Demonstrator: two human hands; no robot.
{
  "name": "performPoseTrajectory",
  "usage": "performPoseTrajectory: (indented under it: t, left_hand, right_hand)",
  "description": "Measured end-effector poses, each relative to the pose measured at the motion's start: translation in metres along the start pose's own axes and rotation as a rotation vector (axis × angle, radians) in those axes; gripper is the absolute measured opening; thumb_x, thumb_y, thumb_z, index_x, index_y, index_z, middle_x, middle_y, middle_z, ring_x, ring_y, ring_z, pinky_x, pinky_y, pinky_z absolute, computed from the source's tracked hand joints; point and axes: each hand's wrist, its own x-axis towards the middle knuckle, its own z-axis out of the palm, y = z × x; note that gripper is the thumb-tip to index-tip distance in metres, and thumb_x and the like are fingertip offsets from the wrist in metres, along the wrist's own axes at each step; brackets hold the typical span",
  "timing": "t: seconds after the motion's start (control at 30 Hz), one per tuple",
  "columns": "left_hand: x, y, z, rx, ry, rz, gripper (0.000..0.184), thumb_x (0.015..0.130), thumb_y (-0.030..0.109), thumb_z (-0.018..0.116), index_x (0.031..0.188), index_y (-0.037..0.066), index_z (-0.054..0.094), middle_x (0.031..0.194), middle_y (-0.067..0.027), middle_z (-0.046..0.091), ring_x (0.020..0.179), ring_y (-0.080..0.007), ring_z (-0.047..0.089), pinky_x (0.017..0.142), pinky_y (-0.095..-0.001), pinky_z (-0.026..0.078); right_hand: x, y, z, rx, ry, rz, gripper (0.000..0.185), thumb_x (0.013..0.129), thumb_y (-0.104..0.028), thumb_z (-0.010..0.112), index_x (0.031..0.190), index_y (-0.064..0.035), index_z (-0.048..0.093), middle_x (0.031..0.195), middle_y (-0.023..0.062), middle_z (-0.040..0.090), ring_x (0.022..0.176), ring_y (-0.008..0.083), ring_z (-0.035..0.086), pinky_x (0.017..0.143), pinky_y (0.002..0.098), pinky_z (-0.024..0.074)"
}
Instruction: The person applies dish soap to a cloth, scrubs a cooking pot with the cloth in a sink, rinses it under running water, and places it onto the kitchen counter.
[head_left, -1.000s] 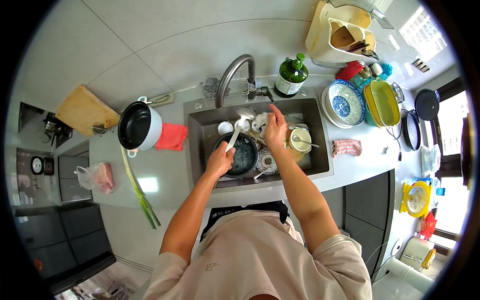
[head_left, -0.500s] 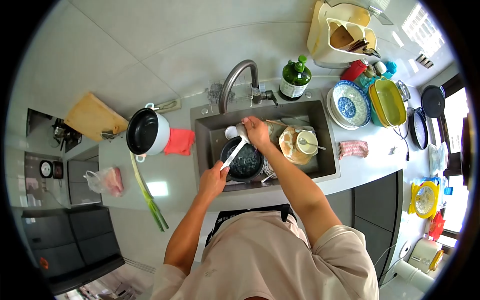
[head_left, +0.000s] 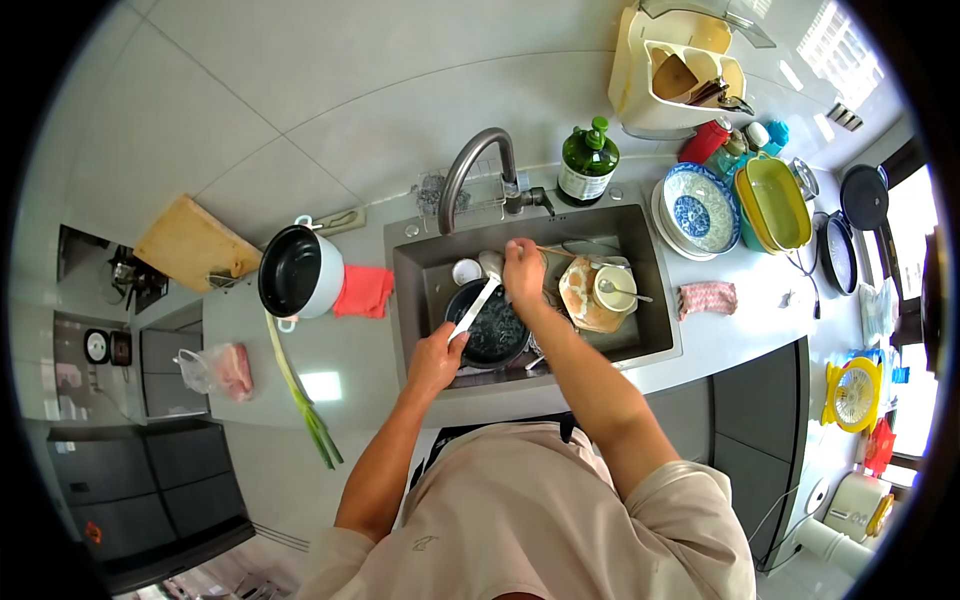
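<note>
Head view: a ladle (head_left: 478, 308) with a flat, pale, smooth handle is held slanting over a black pan (head_left: 492, 335) in the sink (head_left: 425, 262); its rounded metal head is partly covered by the right hand. The handle's lower end is gripped by the left hand (head_left: 436, 358), fingers closed round it. The fingers of the right hand (head_left: 523, 272) are curled in at the head end; whether anything is clasped in them cannot be told. Round pan is filled with cloudy, sudsy water. Beside it, a small white round cup (head_left: 466, 271) is seen. To the right, a cream bowl (head_left: 606, 297), spoon (head_left: 632, 294) laid across, is set on a stained, pale plate (head_left: 576, 288). Sink is dark, matte, rectangular. Above it, a curved brushed-metal faucet (head_left: 463, 160) is mounted, with a green plastic pump bottle (head_left: 588, 165) close by. On the counter, a soft red cloth (head_left: 363, 292) is placed beside a white-sided pot (head_left: 327, 270) with dark interior.
</note>
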Motion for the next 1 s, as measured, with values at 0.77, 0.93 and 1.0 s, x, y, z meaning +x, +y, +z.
performPoseTrajectory:
  t: [0.77, 0.93, 1.0]
  left_hand:
    - [0.001, -0.023, 0.003, -0.061, 0.046, -0.005, 0.031, 0.101, 0.032, 0.067, 0.098, 0.003, 0.058, 0.083, -0.0248, 0.066, 0.081, -0.0497, 0.062, 0.068, -0.0521, 0.047]
    - [-0.004, -0.01, 0.001, -0.055, -0.017, -0.06, 0.032, 0.101, 0.033, 0.066, 0.099, 0.002, 0.059, 0.086, -0.0254, 0.066, 0.083, -0.0497, 0.063, 0.07, -0.0521, 0.049]
    - [-0.004, -0.007, 0.002, -0.056, -0.033, -0.077, 0.033, 0.101, 0.034, 0.066, 0.099, 0.002, 0.059, 0.087, -0.0257, 0.066, 0.083, -0.0499, 0.063, 0.07, -0.0523, 0.049]
  right_hand:
    - [0.015, 0.013, -0.065, 0.849, -0.1, 0.519, 0.025, 0.101, -0.019, 0.071, 0.117, -0.0018, 0.065, 0.11, 0.0081, 0.07, 0.091, 0.0208, 0.068, 0.078, 0.035, 0.0583]
    - [0.014, 0.023, -0.063, 0.576, 0.092, 0.466, 0.042, 0.107, -0.033, 0.06, 0.128, 0.003, 0.065, 0.111, 0.0075, 0.071, 0.103, 0.02, 0.063, 0.093, 0.0367, 0.0498]
    - [0.004, 0.01, -0.065, 0.558, 0.04, 0.305, 0.042, 0.108, -0.036, 0.057, 0.126, 0.0016, 0.065, 0.112, 0.0086, 0.071, 0.104, 0.0198, 0.062, 0.094, 0.0371, 0.0494]
